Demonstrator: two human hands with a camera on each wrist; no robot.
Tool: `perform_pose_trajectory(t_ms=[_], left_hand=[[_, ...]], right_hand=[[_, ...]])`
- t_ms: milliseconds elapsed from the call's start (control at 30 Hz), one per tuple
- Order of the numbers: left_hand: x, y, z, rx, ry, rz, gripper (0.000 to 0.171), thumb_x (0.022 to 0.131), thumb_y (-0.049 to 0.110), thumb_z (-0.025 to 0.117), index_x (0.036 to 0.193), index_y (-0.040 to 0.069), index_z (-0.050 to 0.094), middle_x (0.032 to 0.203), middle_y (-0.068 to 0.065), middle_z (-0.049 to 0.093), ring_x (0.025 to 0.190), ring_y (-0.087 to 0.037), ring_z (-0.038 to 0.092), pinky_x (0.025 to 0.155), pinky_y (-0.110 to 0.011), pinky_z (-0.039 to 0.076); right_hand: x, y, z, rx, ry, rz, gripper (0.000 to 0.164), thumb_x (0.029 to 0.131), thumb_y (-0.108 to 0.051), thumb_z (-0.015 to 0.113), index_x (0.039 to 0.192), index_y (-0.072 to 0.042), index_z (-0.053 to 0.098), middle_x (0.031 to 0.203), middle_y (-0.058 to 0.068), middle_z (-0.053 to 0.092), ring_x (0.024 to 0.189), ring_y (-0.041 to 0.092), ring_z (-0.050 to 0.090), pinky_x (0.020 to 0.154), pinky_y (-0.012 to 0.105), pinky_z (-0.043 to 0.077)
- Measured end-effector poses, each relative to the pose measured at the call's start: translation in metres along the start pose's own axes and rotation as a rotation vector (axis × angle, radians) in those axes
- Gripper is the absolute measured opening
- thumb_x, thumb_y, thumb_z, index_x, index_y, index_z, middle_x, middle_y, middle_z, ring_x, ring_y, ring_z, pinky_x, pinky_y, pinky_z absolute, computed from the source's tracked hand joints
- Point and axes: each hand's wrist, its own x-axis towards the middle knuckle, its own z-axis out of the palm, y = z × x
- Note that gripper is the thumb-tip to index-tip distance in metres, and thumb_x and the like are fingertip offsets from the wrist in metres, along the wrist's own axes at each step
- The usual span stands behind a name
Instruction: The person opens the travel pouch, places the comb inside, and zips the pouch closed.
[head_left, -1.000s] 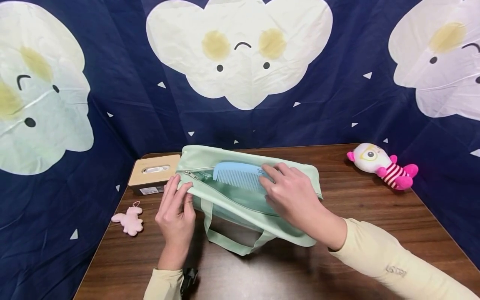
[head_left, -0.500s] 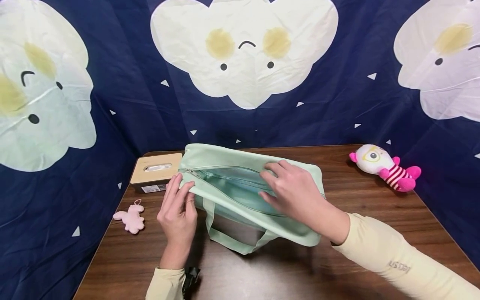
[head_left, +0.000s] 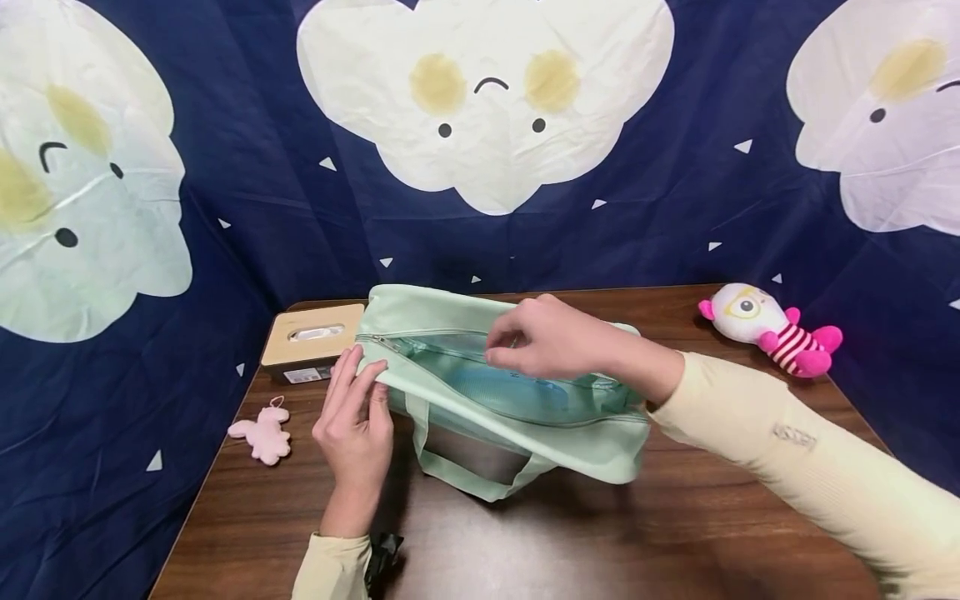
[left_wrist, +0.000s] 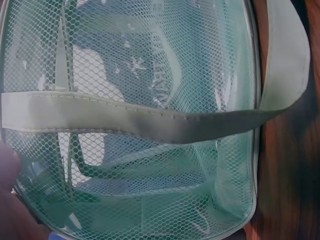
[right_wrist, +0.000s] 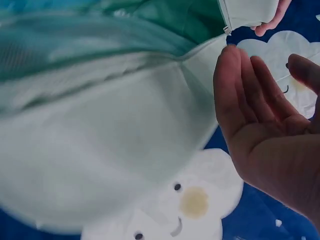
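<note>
The bag (head_left: 570, 446) stands on the bench (head_left: 487, 550) in front of the person, mouth upward, zip (head_left: 384, 342) undone and slider drawn to the left end, presumably so that the inside can be reached from above. The left hand (head_left: 356, 427) grips the rim at that left end, fingers bent over the edge, most likely to steady soft walls that would otherwise sag or slide. The strap (head_left: 459, 477) hangs down the near side, out of the way of the opening; in the left wrist view it crosses the mesh wall.

The right hand (head_left: 555, 337) hovers over the mouth, fingers loosely bent, released and holding nothing; the right wrist view shows its bare palm. Whether it brushes the far rim cannot be told. Low inside the bag lies a blue shape, taken to be the comb (head_left: 546, 397), its outline softened by the tinted lining.

A second ago the comb was in the right hand, across the mouth; now it is down in the bag. Half a second ago that hand was at the right part of the opening, fingers pointing in; it has since lifted and shifted left, uncovering the zip's right end. The left hand, the box (head_left: 309, 343), the pink toy (head_left: 266, 435) and the doll (head_left: 765, 320) have hardly changed place
</note>
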Motion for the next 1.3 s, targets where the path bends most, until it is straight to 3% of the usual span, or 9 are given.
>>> perform_pose_trajectory(t_ms=[167,367,533,600,667,733,967,1100,1300], left_hand=[[0.002,0.001,-0.001,0.009,-0.002,-0.011,0.018,0.081,-0.011,0.079,0.096,-0.001,0.079,0.121,-0.021,0.073,0.118,-0.044,0.067,0.115,-0.04,0.046],[0.0,0.002,-0.002,0.023,-0.008,-0.002,0.02,0.08,-0.011,0.079,0.097,-0.001,0.08,0.122,-0.021,0.073,0.119,-0.043,0.067,0.115,-0.04,0.046],[0.002,0.001,-0.003,0.024,-0.019,0.002,0.021,0.08,-0.011,0.079,0.098,0.0,0.08,0.123,-0.02,0.073,0.119,-0.043,0.067,0.115,-0.04,0.045],[0.002,0.001,-0.004,0.027,-0.023,0.002,0.021,0.08,-0.011,0.079,0.098,0.0,0.08,0.123,-0.02,0.073,0.119,-0.044,0.067,0.115,-0.039,0.045],[0.0,0.001,-0.004,0.027,-0.025,0.004,0.022,0.08,-0.012,0.079,0.098,0.0,0.08,0.123,-0.021,0.073,0.118,-0.045,0.067,0.115,-0.038,0.045],[-0.001,0.002,-0.005,0.03,-0.029,0.006,0.022,0.08,-0.012,0.079,0.099,0.0,0.08,0.123,-0.02,0.072,0.117,-0.046,0.067,0.115,-0.038,0.045],[-0.002,0.002,-0.006,0.023,-0.032,0.0,0.022,0.08,-0.013,0.078,0.099,-0.001,0.08,0.124,-0.021,0.072,0.119,-0.045,0.066,0.115,-0.039,0.045],[-0.002,0.003,-0.006,0.013,-0.034,-0.003,0.022,0.081,-0.013,0.078,0.099,-0.001,0.08,0.124,-0.021,0.072,0.121,-0.043,0.066,0.115,-0.039,0.046],[-0.003,0.002,-0.006,0.027,-0.028,-0.009,0.021,0.081,-0.011,0.078,0.099,0.0,0.08,0.124,-0.02,0.072,0.121,-0.04,0.066,0.114,-0.036,0.046]], right_hand=[[0.03,0.001,0.007,0.087,-0.135,0.101,0.026,0.103,-0.019,0.054,0.109,-0.009,0.078,0.099,-0.001,0.077,0.085,0.008,0.07,0.078,0.026,0.054],[0.06,-0.005,0.022,0.371,-0.275,0.305,0.031,0.106,-0.018,0.051,0.126,-0.003,0.07,0.112,0.008,0.073,0.095,0.016,0.071,0.077,0.023,0.055],[0.085,-0.013,0.032,0.514,-0.333,0.375,0.023,0.108,-0.017,0.049,0.096,-0.002,0.063,0.085,0.003,0.056,0.077,0.012,0.053,0.068,0.02,0.045],[0.094,-0.015,0.037,0.577,-0.35,0.399,0.025,0.11,-0.016,0.047,0.092,-0.001,0.055,0.08,0.004,0.047,0.073,0.013,0.044,0.065,0.022,0.038],[0.102,-0.016,0.041,0.61,-0.356,0.429,0.025,0.11,-0.017,0.047,0.101,0.003,0.06,0.082,0.004,0.054,0.074,0.012,0.05,0.066,0.021,0.042],[0.108,-0.017,0.044,0.634,-0.338,0.45,0.028,0.11,-0.017,0.047,0.117,0.006,0.062,0.088,0.006,0.061,0.078,0.011,0.057,0.071,0.021,0.049],[0.121,-0.021,0.06,0.731,-0.234,0.48,0.034,0.106,-0.012,0.055,0.073,-0.002,0.053,0.063,0.003,0.049,0.058,0.01,0.047,0.06,0.023,0.045],[0.125,-0.021,0.067,0.623,-0.086,0.494,0.022,0.102,-0.016,0.066,0.09,0.001,0.074,0.068,0.001,0.062,0.06,0.008,0.059,0.063,0.023,0.056],[0.126,-0.021,0.069,0.452,0.017,0.526,0.019,0.097,-0.022,0.073,0.091,-0.005,0.081,0.062,-0.003,0.064,0.057,0.009,0.062,0.055,0.019,0.051]])
